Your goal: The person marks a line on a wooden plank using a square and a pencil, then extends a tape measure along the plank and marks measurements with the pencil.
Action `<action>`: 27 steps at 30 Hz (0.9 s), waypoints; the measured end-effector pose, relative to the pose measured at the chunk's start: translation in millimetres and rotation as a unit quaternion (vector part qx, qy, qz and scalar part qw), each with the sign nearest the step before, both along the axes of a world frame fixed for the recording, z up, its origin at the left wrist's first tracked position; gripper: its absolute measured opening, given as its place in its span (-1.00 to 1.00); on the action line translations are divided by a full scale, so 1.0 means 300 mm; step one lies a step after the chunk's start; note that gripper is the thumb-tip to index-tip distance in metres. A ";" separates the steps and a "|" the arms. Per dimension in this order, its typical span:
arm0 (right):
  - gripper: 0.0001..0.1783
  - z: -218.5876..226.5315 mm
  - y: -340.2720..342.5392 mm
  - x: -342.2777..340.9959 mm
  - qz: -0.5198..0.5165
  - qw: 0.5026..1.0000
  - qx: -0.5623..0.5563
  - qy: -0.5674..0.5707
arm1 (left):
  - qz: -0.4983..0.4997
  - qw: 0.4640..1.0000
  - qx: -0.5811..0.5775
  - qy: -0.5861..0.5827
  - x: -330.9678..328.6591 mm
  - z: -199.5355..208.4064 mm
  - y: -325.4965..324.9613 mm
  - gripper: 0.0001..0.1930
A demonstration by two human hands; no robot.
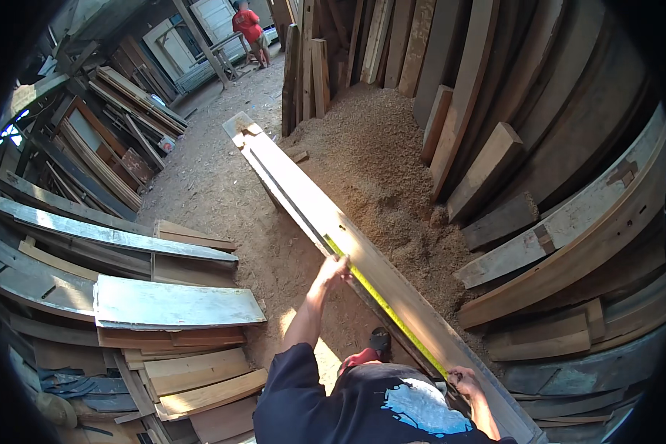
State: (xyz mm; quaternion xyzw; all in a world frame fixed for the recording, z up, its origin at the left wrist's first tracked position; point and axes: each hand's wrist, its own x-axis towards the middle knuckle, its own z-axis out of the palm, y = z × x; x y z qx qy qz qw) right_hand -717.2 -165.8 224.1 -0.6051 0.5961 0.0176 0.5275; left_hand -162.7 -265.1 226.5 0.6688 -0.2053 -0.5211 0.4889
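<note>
A long pale plank (300, 191) runs diagonally across the view, from the far upper left to the near lower right. The yellow blade of a tape measure (383, 305) is stretched along its near edge. At the upper part of the blade, my left hand (336, 268) is closed, fingers pinching the tape against the plank's edge. Lower down, close to my body, my right hand (464, 381) is closed around the tape's other end. Its fingers partly hide what they grip, and the tape's case cannot be made out.
Boards (459, 96) lean upright along the right wall behind a heap of sawdust (381, 140). Stacked planks (177, 301) lie at the left, with more boards (100, 159) propped behind. A person in a red shirt (247, 25) stands far off on the dirt floor (214, 140).
</note>
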 end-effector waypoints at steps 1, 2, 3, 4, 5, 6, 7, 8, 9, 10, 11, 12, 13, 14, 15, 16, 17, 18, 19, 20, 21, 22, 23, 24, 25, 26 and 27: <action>-0.63 -0.030 -0.037 0.095 0.006 0.999 -0.031 -0.023 | -0.032 0.995 -0.049 0.081 -0.037 -0.042 0.032 -0.67; -0.65 -0.068 -0.062 0.163 -0.003 0.998 -0.061 -0.036 | -0.090 0.991 -0.021 0.099 -0.164 -0.013 0.026 -0.75; -0.64 -0.090 -0.099 0.251 0.004 0.997 -0.070 -0.043 | -0.155 0.987 0.004 0.048 -0.257 -0.008 0.052 -0.80; -0.64 -0.097 -0.134 0.337 0.012 0.995 -0.079 -0.051 | -0.196 0.977 -0.014 0.085 -0.338 -0.047 0.091 -0.78; -0.64 -0.084 -0.161 0.410 0.014 0.996 -0.077 -0.050 | -0.216 0.970 0.030 0.108 -0.422 -0.051 0.110 -0.74; -0.62 -0.066 -0.187 0.496 -0.004 0.996 -0.048 -0.073 | -0.187 0.975 0.092 0.083 -0.481 -0.093 0.133 -0.73; -0.60 -0.065 -0.200 0.538 -0.026 0.995 -0.019 -0.093 | -0.171 0.976 0.093 0.092 -0.513 -0.102 0.149 -0.71; -0.60 -0.084 -0.207 0.552 -0.022 0.995 -0.018 -0.091 | -0.149 0.980 0.104 0.080 -0.510 -0.114 0.140 -0.71; -0.60 -0.101 -0.211 0.559 -0.017 0.995 -0.047 -0.092 | -0.127 0.983 0.115 0.069 -0.499 -0.126 0.130 -0.70; -0.59 -0.113 -0.206 0.553 -0.014 0.993 -0.075 -0.091 | -0.108 0.989 0.099 0.030 -0.479 -0.142 0.114 -0.70; -0.59 -0.132 -0.195 0.530 -0.010 0.993 -0.074 -0.089 | -0.087 0.993 0.082 -0.010 -0.438 -0.140 0.087 -0.71; -0.58 -0.143 -0.174 0.491 0.002 0.993 -0.103 -0.061 | -0.073 0.994 0.081 -0.029 -0.380 -0.139 0.057 -0.73; -0.56 -0.157 -0.154 0.449 0.016 0.990 -0.133 -0.034 | -0.056 0.995 0.081 -0.033 -0.293 -0.182 0.021 -0.73; -0.56 -0.167 -0.130 0.388 0.041 0.989 -0.143 -0.020 | 0.021 0.998 0.055 -0.010 -0.214 -0.211 -0.015 -0.72; -0.55 -0.166 -0.100 0.322 0.065 0.986 -0.152 -0.005 | 0.035 0.997 0.058 -0.022 -0.111 -0.213 -0.052 -0.70; -0.56 -0.143 -0.074 0.282 0.047 0.993 -0.110 0.004 | 0.094 0.992 0.063 -0.056 0.013 -0.268 -0.085 -0.70; -0.57 -0.123 -0.043 0.225 0.017 0.997 -0.065 0.023 | 0.090 0.985 0.078 -0.121 0.094 -0.237 -0.122 -0.72; -0.57 -0.086 -0.028 0.204 0.023 0.997 -0.065 0.023 | 0.101 0.981 0.079 -0.146 0.202 -0.235 -0.131 -0.72; -0.59 -0.045 -0.020 0.190 0.029 0.998 -0.041 0.042 | 0.112 0.975 0.080 -0.172 0.289 -0.239 -0.139 -0.73; -0.60 -0.026 -0.011 0.177 0.030 0.997 -0.018 0.065 | 0.128 0.973 0.095 -0.165 0.330 -0.224 -0.161 -0.72; -0.60 -0.055 -0.011 0.177 0.031 0.997 -0.018 0.068 | 0.145 0.970 0.109 -0.160 0.358 -0.211 -0.181 -0.72; -0.61 -0.087 -0.003 0.176 0.013 0.997 -0.034 0.067 | 0.170 0.970 0.107 -0.139 0.302 -0.174 -0.233 -0.74; -0.61 -0.098 -0.014 0.199 0.011 0.997 -0.052 0.056 | 0.174 0.969 0.107 -0.139 0.299 -0.181 -0.230 -0.74; -0.61 -0.115 -0.027 0.232 0.012 0.996 -0.079 0.031 | 0.169 0.970 0.104 -0.138 0.289 -0.189 -0.221 -0.76; -0.61 -0.116 -0.053 0.291 0.016 0.996 -0.079 0.030 | 0.166 0.971 0.101 -0.138 0.281 -0.197 -0.211 -0.78; -0.61 -0.131 -0.080 0.343 0.021 0.995 -0.088 0.049 | 0.141 0.973 0.118 -0.141 0.253 -0.202 -0.213 -0.79; -0.61 -0.144 -0.110 0.393 0.027 0.993 -0.098 0.067 | 0.101 0.977 0.131 -0.135 0.225 -0.206 -0.206 -0.79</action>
